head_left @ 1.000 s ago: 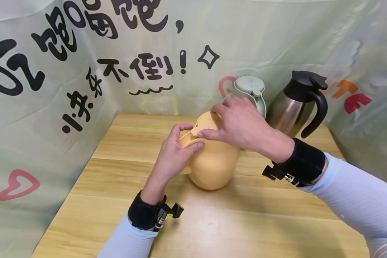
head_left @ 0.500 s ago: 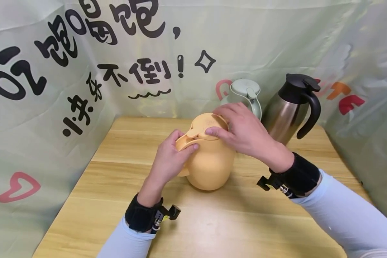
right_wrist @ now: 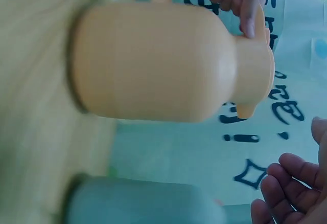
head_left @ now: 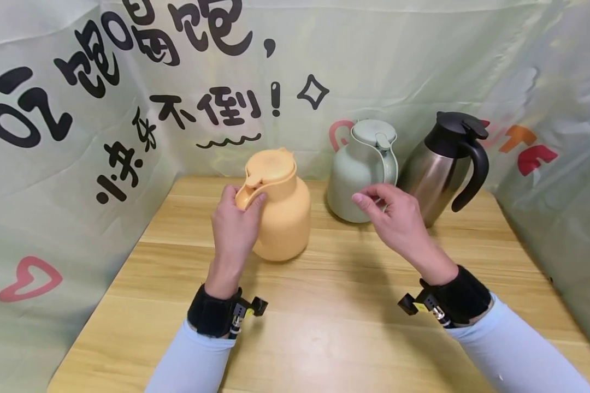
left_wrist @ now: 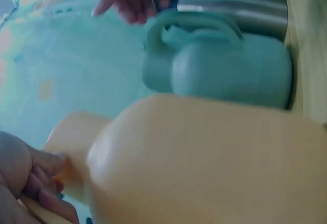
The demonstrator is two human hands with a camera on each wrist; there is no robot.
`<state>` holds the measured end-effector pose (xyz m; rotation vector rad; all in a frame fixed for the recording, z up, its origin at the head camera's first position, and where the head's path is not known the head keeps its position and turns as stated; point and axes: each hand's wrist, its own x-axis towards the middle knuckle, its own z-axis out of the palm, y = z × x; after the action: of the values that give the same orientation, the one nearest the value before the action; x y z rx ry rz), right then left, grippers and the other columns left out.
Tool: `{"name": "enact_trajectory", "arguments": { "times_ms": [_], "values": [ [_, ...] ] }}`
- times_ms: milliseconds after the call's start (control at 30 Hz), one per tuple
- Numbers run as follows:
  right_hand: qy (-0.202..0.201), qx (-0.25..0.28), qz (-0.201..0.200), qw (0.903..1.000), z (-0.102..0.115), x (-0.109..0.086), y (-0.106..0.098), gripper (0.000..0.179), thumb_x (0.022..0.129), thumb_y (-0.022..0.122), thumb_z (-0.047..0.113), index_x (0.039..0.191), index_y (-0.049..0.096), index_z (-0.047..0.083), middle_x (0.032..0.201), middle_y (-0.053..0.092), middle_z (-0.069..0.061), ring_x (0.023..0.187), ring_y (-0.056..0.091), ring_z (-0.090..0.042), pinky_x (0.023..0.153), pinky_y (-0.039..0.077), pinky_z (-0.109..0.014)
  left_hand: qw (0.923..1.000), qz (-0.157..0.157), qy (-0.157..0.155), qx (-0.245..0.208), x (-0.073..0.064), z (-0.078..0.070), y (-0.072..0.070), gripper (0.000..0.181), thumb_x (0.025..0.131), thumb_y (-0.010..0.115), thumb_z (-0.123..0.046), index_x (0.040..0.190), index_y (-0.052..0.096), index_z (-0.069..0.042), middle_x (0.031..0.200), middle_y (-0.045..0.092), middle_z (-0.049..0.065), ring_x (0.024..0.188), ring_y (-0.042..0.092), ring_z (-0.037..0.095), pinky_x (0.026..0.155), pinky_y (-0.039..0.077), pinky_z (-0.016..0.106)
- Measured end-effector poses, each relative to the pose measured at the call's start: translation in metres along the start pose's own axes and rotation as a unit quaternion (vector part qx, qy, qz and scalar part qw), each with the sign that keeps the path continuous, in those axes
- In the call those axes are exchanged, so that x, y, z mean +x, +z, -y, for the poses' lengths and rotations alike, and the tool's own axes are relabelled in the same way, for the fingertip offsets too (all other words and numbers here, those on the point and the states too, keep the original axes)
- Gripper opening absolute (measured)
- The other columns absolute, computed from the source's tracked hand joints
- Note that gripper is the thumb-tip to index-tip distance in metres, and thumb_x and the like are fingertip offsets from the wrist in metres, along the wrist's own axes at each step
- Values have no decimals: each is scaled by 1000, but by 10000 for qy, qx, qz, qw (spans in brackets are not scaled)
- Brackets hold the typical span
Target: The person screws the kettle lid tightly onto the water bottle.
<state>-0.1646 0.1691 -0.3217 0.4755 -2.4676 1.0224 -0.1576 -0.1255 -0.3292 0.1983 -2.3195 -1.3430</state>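
Observation:
My left hand (head_left: 236,224) grips the handle of an orange thermos jug (head_left: 282,218), thumb near the top of the handle. The jug is upright with its lid (head_left: 270,165) on; whether its base touches the table I cannot tell. In the left wrist view, the jug's body fills the lower part, beside the fingers (left_wrist: 46,175). My right hand (head_left: 395,218) hovers in front of a pale green thermos jug (head_left: 354,180), its fingers loosely bent. The right wrist view shows nothing between those fingers (right_wrist: 291,183).
A steel jug (head_left: 435,172) with a black lid and handle stands right of the green one, at the back of the wooden table (head_left: 314,338). Behind them hangs a pale cloth (head_left: 398,60) printed with black characters.
The right hand has come off the orange jug's lid and moved right and toward the person. The left hand has shifted the jug left and farther back.

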Motion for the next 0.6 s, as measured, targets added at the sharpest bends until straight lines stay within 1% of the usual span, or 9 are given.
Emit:
{"name": "enact_trajectory", "arguments": {
  "times_ms": [67,133,200,233,300,400,500,600],
  "values": [
    [53,11,88,9999,-7,-7,7,23,103,71,29,103,76,6,95,73,-8,85,65,-21,75,49,-29,9997,-233,-78,-33,10,1,6,38,96,78,-34,113,60,-4,95,72,17,83,67,30,67,49,41],
    [122,28,201,9997,-12,-12,14,22,103,72,29,102,76,8,93,73,-7,84,66,-20,75,51,-31,9989,-390,-147,-193,20,2,15,40,96,78,-33,117,59,-4,99,72,19,87,69,32,70,52,43],
    [219,54,322,9992,-16,-16,20,21,102,72,30,102,76,9,92,73,-6,83,67,-20,75,53,-34,9980,-440,-206,-408,30,2,26,42,97,76,-33,121,57,-5,103,72,21,90,69,32,73,54,45],
    [267,69,397,9988,-19,-18,23,21,102,72,30,102,76,9,92,73,-6,84,67,-20,76,54,-36,9975,-392,-242,-540,34,1,31,42,97,75,-31,124,55,-6,106,71,22,92,69,31,75,55,46],
    [374,109,549,9977,-22,-22,29,22,103,71,32,102,76,10,92,73,-5,84,68,-21,76,54,-39,9961,-173,-275,-816,40,-1,41,45,96,71,-26,131,50,-7,114,69,22,97,68,31,80,55,46],
    [498,124,750,9959,-28,-26,37,24,103,70,34,101,76,11,91,74,-4,84,68,-22,76,54,-39,9920,345,-256,-1186,46,-4,51,49,94,64,-19,136,41,-8,124,63,22,106,64,29,90,54,45],
    [587,123,856,9945,-34,-31,43,24,103,71,35,101,76,11,91,75,-5,84,69,-22,76,55,-38,9859,793,-187,-1459,51,-5,56,51,95,63,-17,138,36,-6,133,57,24,118,61,29,101,51,45],
    [681,110,918,9934,-39,-35,46,24,103,70,34,101,75,11,92,75,-5,85,70,-22,76,55,-37,9813,1071,-136,-1593,55,-7,59,52,98,64,-18,138,33,-5,137,52,26,125,58,31,108,49,46]
  ]
}}
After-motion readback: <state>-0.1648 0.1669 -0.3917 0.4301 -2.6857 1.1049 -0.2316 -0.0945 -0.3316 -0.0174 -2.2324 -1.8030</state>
